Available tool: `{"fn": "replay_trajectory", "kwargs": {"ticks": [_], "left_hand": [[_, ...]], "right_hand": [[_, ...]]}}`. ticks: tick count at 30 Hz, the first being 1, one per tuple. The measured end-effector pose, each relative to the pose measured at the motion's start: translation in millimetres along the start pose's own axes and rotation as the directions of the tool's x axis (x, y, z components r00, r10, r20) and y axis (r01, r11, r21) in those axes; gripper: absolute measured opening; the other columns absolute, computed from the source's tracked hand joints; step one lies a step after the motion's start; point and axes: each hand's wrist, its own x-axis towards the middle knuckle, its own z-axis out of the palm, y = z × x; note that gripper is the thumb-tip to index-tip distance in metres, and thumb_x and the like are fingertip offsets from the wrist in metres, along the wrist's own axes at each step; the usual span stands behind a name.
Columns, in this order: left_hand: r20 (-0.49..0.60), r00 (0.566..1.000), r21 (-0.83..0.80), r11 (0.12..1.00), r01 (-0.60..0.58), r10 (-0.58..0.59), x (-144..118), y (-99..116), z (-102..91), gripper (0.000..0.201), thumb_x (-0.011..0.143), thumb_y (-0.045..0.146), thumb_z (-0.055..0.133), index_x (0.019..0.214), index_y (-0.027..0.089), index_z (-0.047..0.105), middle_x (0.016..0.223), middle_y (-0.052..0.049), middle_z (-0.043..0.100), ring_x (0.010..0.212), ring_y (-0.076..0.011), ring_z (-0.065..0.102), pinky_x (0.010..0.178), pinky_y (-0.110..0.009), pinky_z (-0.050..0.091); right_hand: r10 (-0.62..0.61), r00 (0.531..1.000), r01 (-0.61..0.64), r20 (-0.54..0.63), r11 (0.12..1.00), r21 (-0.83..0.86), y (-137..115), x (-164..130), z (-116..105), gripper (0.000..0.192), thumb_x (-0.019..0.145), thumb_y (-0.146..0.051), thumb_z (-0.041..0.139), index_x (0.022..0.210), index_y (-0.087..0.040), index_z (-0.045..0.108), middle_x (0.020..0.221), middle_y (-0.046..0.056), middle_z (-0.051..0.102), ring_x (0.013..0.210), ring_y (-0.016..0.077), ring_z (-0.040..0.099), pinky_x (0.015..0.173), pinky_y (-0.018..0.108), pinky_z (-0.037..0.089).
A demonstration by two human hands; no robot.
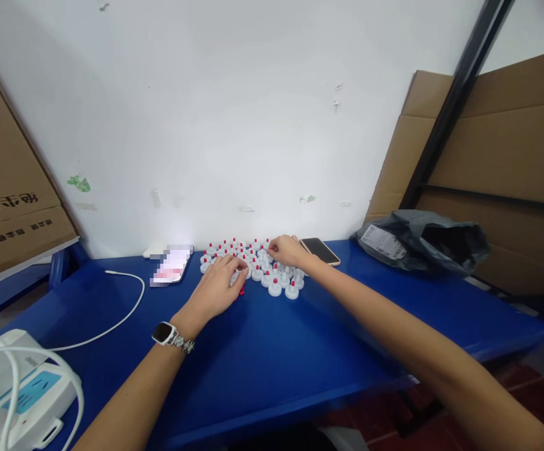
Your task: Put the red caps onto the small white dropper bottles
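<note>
Several small white caps with red tips (274,285) stand packed together at the far middle of the blue table (272,357). My left hand (218,289), with a watch (165,332) on the wrist, rests palm down at the cluster's left edge, fingertips pinched on a cap. A red piece (242,289) lies just under its fingers. My right hand (288,250) reaches over the cluster's far right side, fingers curled among the caps; what they hold is hidden.
A phone (319,250) lies right of the caps and another phone (172,266) left of them. A white cable (112,322) runs to a white power strip (13,391) at the near left. A grey plastic bag (422,241) sits at the right. Cardboard boxes (9,200) flank the table.
</note>
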Motion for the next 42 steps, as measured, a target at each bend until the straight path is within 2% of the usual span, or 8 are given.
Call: {"fn": "replay_trajectory", "kwargs": {"ticks": [12, 18, 22, 27, 32, 36, 39, 42], "left_hand": [[-0.02, 1.0, -0.006, 1.0, 0.005, -0.006, -0.1, -3.2, -2.4, 0.029, 0.099, 0.036, 0.037, 0.098, 0.02, 0.061, 0.102, -0.007, 0.062, 0.099, -0.0246, 0.056, 0.09, -0.043, 0.044], [-0.04, 0.999, 0.023, 0.999, 0.027, -0.026, -0.6, -11.0, -7.6, 0.029, 0.099, 0.034, 0.036, 0.098, 0.02, 0.062, 0.101, -0.008, 0.062, 0.102, -0.0251, 0.056, 0.092, -0.043, 0.044], [-0.065, 0.997, 0.004, 0.999, 0.038, -0.037, -2.4, -6.1, -8.8, 0.026, 0.097, 0.036, 0.042, 0.104, 0.021, 0.061, 0.108, -0.008, 0.062, 0.104, -0.0258, 0.056, 0.092, -0.044, 0.045], [-0.117, 0.993, 0.014, 0.999, -0.029, 0.03, -4.4, 3.1, -4.9, 0.039, 0.094, 0.043, 0.049, 0.127, 0.021, 0.05, 0.124, -0.009, 0.057, 0.117, -0.0274, 0.051, 0.102, -0.047, 0.04], [0.01, 1.0, -0.028, 0.999, -0.02, 0.021, -7.2, -2.5, -5.3, 0.03, 0.097, 0.043, 0.044, 0.115, 0.021, 0.055, 0.109, -0.008, 0.063, 0.103, -0.0264, 0.057, 0.092, -0.044, 0.045], [0.002, 1.0, -0.058, 0.998, -0.012, 0.012, -13.1, -15.0, -11.9, 0.032, 0.1, 0.041, 0.033, 0.111, 0.019, 0.054, 0.111, -0.01, 0.06, 0.107, -0.0252, 0.055, 0.096, -0.043, 0.044], [-0.002, 1.0, -0.082, 0.996, 0.016, -0.016, -17.6, -18.3, -15.8, 0.033, 0.102, 0.041, 0.028, 0.106, 0.019, 0.051, 0.108, -0.01, 0.058, 0.105, -0.0246, 0.054, 0.093, -0.042, 0.045], [0.028, 0.999, -0.107, 0.993, 0.043, -0.04, -19.8, -16.4, -15.8, 0.033, 0.102, 0.044, 0.026, 0.102, 0.02, 0.049, 0.105, -0.009, 0.057, 0.103, -0.0242, 0.054, 0.092, -0.043, 0.045]], "right_hand": [[-0.013, 1.0, 0.013, 0.005, 1.0, -0.014, -4.2, 6.4, -0.5, 0.025, 0.09, -0.037, 0.052, 0.1, -0.021, 0.069, 0.089, 0.006, 0.074, 0.09, 0.0225, 0.063, 0.09, 0.038, 0.033], [-0.062, 0.998, 0.062, 0.027, 0.998, -0.003, -19.1, 13.7, 7.4, 0.019, 0.085, -0.034, 0.061, 0.078, -0.019, 0.07, 0.085, 0.006, 0.073, 0.089, 0.0223, 0.063, 0.092, 0.039, 0.031], [-0.056, 0.998, 0.057, -0.023, 0.998, 0.032, -27.9, 4.7, -2.5, 0.019, 0.088, -0.031, 0.056, 0.081, -0.019, 0.07, 0.084, 0.004, 0.073, 0.084, 0.0192, 0.063, 0.092, 0.038, 0.031], [-0.097, 0.975, 0.157, -0.198, 0.936, 0.316, -52.8, -27.7, -13.1, 0.022, 0.09, -0.034, 0.055, 0.085, -0.019, 0.071, 0.082, 0.002, 0.073, 0.076, 0.0155, 0.06, 0.08, 0.03, 0.038], [-0.114, 0.968, 0.213, -0.222, 0.841, 0.497, -72.9, -58.5, 0.6, 0.025, 0.094, -0.036, 0.051, 0.09, -0.019, 0.07, 0.084, 0.002, 0.072, 0.075, 0.0155, 0.059, 0.071, 0.027, 0.039], [-0.24, 0.939, 0.306, -0.247, 0.911, 0.276, -74.1, -74.3, 9.4, 0.017, 0.092, -0.034, 0.056, 0.098, -0.02, 0.065, 0.088, 0.004, 0.069, 0.089, 0.0196, 0.057, 0.085, 0.035, 0.034], [-0.434, 0.892, 0.442, -0.124, 0.895, 0.05, -74.2, -78.1, 12.8, 0.018, 0.092, -0.035, 0.058, 0.098, -0.02, 0.065, 0.092, 0.007, 0.065, 0.094, 0.0225, 0.052, 0.085, 0.038, 0.031], [-0.492, 0.869, 0.488, -0.049, 0.869, -0.086, -76.4, -76.4, 17.1, 0.021, 0.093, -0.036, 0.055, 0.099, -0.018, 0.064, 0.094, 0.009, 0.063, 0.096, 0.0242, 0.05, 0.084, 0.039, 0.03]]}}
